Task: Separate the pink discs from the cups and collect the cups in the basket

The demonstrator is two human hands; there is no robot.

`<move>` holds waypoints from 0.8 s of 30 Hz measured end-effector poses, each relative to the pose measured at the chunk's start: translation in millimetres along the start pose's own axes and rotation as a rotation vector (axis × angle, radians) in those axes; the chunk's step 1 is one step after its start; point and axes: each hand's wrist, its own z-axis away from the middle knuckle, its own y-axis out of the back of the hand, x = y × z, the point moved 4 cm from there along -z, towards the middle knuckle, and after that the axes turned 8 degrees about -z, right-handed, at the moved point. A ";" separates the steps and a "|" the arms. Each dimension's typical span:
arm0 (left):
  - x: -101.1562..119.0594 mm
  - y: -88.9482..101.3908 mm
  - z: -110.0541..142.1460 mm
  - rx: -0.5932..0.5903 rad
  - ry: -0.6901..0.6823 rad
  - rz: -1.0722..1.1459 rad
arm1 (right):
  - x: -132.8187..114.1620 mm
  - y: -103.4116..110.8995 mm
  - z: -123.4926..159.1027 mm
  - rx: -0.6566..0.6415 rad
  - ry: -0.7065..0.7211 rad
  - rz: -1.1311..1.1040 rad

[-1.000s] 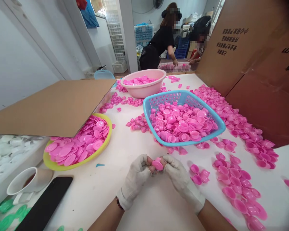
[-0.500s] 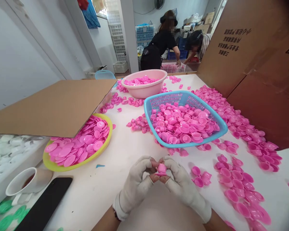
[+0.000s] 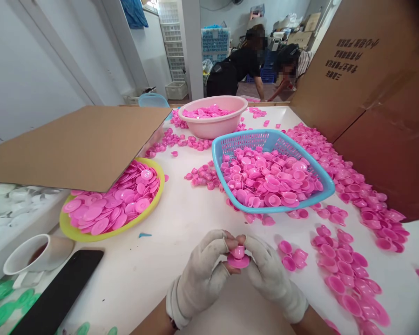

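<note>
Pink cup (image 3: 238, 252), axis near upright, stands on saucer (image 3: 239, 263), left hand (image 3: 203, 270) and right hand (image 3: 273, 273) pinching them narrowly.

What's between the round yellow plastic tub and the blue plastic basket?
Head view: clustered small pink plastic pieces by the blue basket, one pink piece by the yellow tub, bare white tabletop between.

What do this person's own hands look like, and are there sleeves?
The left hand and right hand wear off-white gloves with plain cuffs; bare fingertips poke out. A dark band circles the left wrist. No sleeves show.
</note>
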 end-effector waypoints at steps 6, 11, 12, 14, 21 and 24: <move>-4.0 -0.6 0.9 -0.025 0.143 0.109 | 0.6 1.1 -1.0 -0.043 -0.039 -0.025; -6.2 -2.3 0.6 -0.019 0.257 0.250 | -1.4 2.3 -4.1 -0.102 -0.018 -0.104; -6.3 -2.8 0.3 -0.019 0.266 0.256 | -1.6 2.3 -4.8 -0.102 -0.018 -0.109; -6.2 -3.5 0.0 -0.020 0.264 0.240 | -1.7 1.6 -5.9 -0.104 -0.028 -0.112; -9.3 -8.6 3.9 0.003 0.230 0.070 | -0.4 -5.4 -4.5 -0.189 -0.088 -0.012; -11.6 -9.8 3.5 0.014 0.223 0.048 | 0.6 -6.6 -4.0 -0.217 -0.108 0.036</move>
